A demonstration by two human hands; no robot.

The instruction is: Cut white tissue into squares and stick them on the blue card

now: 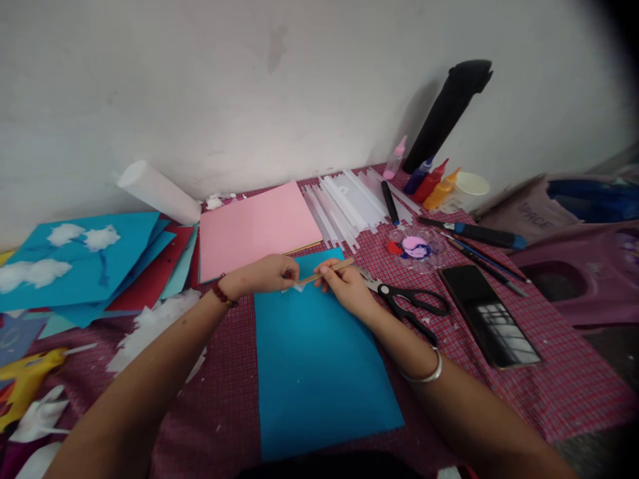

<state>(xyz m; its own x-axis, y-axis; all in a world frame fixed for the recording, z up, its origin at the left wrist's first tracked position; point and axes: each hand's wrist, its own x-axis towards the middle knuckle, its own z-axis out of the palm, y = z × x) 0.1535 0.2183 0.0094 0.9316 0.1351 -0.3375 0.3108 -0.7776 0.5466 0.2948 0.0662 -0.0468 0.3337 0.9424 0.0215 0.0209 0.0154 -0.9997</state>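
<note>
My right hand [344, 286] pinches a thin, flat brown stick [343, 265], which slants over the far end of a blue sheet [319, 372]. At the stick's lower left end is a small white scrap [298, 287]. My left hand [279, 271] is closed beside that end, its fingertips curled together; what they hold is hidden. Just right of my right hand lies a pair of scissors with black handles [414, 299], blades partly behind the hand.
Pink sheets [259, 229] and white strips [349, 203] lie behind. Right are a phone [489, 316], a paint palette [417, 249], a cutter [489, 234] and a red paint bottle [430, 183]. Left are a yellow glue gun [30, 379] and a white roll [160, 193].
</note>
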